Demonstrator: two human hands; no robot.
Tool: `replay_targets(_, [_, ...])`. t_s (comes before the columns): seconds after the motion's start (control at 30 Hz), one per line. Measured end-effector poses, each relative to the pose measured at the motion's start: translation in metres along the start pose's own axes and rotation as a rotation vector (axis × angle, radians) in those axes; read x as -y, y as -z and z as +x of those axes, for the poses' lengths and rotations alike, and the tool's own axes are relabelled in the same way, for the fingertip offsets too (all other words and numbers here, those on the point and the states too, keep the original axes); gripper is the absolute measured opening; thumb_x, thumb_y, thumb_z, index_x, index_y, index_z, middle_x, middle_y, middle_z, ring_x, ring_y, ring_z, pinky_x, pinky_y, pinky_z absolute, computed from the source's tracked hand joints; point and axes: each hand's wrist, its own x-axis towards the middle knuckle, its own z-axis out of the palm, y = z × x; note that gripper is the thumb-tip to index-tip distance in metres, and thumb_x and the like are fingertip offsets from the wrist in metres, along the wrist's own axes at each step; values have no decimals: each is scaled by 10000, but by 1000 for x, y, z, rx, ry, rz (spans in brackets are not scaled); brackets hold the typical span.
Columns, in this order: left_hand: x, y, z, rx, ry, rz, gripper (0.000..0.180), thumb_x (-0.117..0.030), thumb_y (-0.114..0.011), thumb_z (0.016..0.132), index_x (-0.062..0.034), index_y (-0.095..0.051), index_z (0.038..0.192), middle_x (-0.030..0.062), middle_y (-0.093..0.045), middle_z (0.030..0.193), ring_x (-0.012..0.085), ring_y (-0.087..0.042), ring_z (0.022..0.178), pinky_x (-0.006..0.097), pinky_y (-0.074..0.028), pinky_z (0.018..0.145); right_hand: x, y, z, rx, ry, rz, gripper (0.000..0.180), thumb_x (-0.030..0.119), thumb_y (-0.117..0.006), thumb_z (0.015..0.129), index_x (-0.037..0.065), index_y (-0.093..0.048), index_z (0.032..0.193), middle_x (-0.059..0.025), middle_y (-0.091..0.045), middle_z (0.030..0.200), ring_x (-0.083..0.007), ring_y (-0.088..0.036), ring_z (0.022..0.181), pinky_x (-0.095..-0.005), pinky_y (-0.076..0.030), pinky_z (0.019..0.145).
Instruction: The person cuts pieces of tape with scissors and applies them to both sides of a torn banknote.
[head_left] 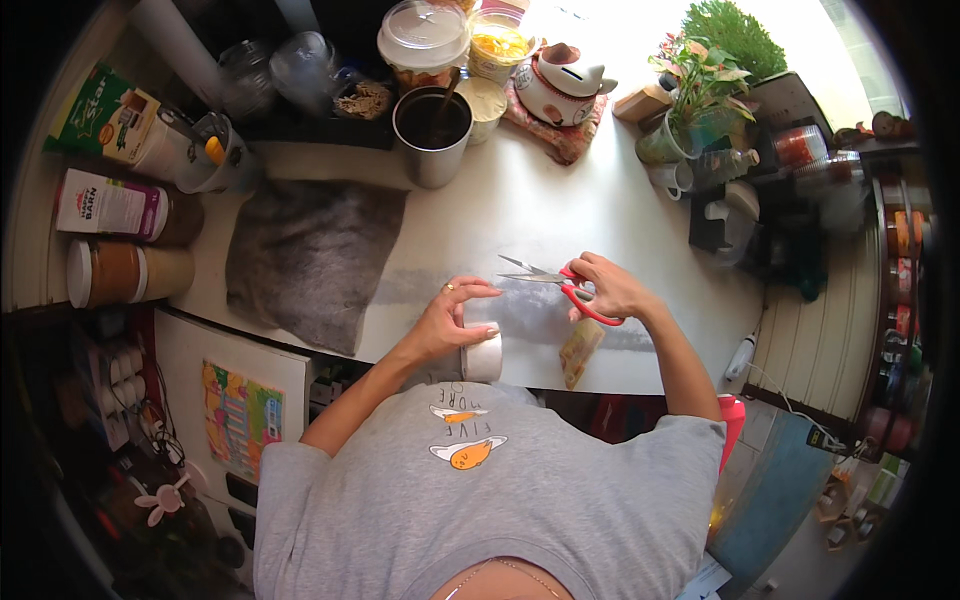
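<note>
My right hand (608, 288) holds a pair of scissors (580, 296) with red handles. Their blades are parted a little and point left, toward my left hand (445, 320). That hand is curled at a white roll (484, 360), perhaps of tape, close to my shirt front. Its thumb lies across the roll's upper end, while a ringed finger reaches out to the right above. Whether a strip runs between those fingertips, I cannot tell. Below the scissors, a flat yellowish packet (581, 354) rests near the table's front edge.
A dark grey cloth (312, 262) lies left on the white table (560, 190). Behind it stand a dark-filled metal cup (432, 140), lidded tubs (424, 45) and a white cat figurine (562, 88). Jars (100, 273) line the left, a potted plant (665, 135) the back right.
</note>
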Motion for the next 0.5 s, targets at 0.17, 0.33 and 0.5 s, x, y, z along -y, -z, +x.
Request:
replay_targets(0.17, [-5, 2, 3, 4, 32, 81, 518, -114, -780, 654, -186, -643, 1148, 36, -422, 1333, 3, -337, 580, 151, -353, 556, -34, -2, -19, 241, -68, 330, 820, 802, -546, 669, 22, -534, 922, -67, -530, 785, -187, -516, 725, -308, -444, 666])
replay_targets(0.33, [5, 4, 8, 42, -109, 169, 491, -128, -785, 653, -186, -655, 1124, 68, -403, 1352, 91, -467, 865, 254, -425, 778, -34, -57, -10, 633, 231, 1333, 941, 877, -222, 689, 8, -533, 871, -65, -524, 739, -139, -460, 543, -259, -407, 505])
replay_targets(0.5, [5, 5, 8, 60, -174, 187, 460, -156, -798, 642, -193, -669, 1082, 91, -320, 1392, 236, -442, 1105, 374, -402, 959, 4, -71, 2, 534, 342, 1415, 967, 897, -214, 657, 15, -539, 886, -74, -515, 725, -148, -478, 578, -262, -408, 519])
